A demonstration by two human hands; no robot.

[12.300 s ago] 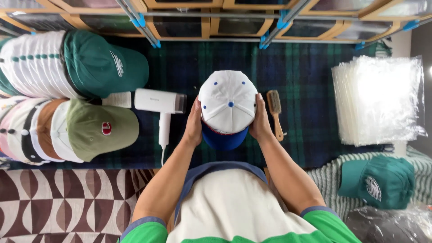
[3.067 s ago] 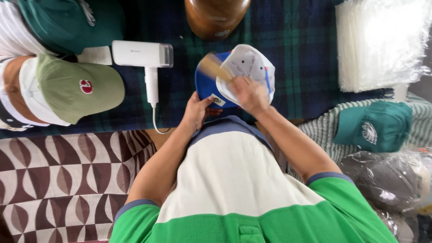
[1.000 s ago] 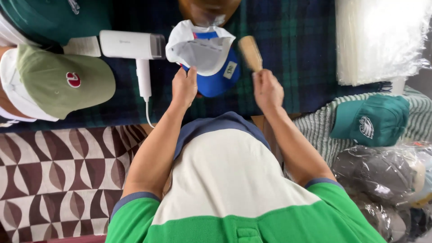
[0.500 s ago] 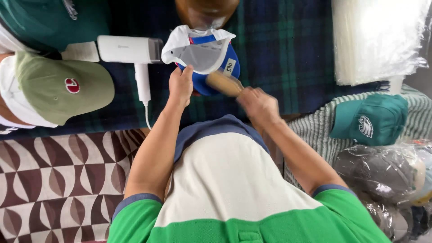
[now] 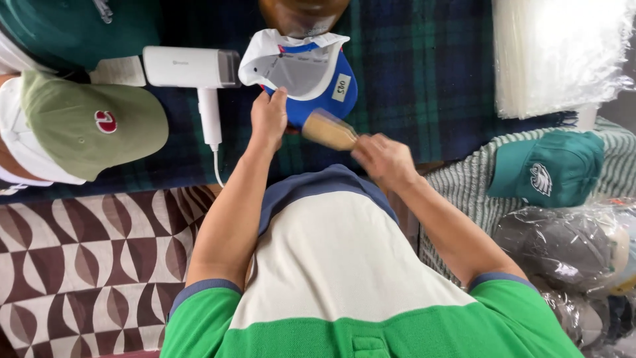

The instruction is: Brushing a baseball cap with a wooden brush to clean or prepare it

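My left hand (image 5: 268, 119) pinches the white-and-blue cap (image 5: 301, 73) by its edge, tilted inside-up just right of the white steamer (image 5: 192, 69), exposing the blue brim to the wooden brush (image 5: 329, 130) clasped in my right hand (image 5: 383, 159).

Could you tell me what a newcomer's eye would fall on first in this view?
Probably the white cap with a blue brim, held upside down at top centre by the left hand, while the right hand holds a wooden brush at its brim. A white handheld steamer lies just left, on the dark plaid cloth.
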